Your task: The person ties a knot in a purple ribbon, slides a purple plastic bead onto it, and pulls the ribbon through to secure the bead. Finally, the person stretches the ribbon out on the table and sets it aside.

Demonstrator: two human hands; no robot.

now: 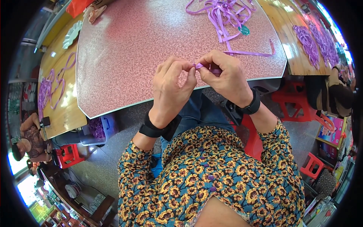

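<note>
Both hands meet above the near edge of a pink speckled table (124, 64). A purple ribbon (199, 66) is pinched between them. My left hand (172, 81) holds its tip between thumb and forefinger. With thumb and fingers closed, my right hand (225, 75) grips the same ribbon just to the right, and a bit of it shows beneath the palm. Farther back on the table lies a loose tangle of purple ribbon (227, 15), with one strand running toward the right edge. A small green tag (244, 30) lies at the tangle's side.
Wooden tables flank mine, with purple ribbon bundles (317, 41) on the right one and another bundle (46, 89) on the left. A pale scalloped tray (72, 34) sits at the far left. Below stand a plastic bin (99, 132) and red stools (297, 100). Other people sit at both sides.
</note>
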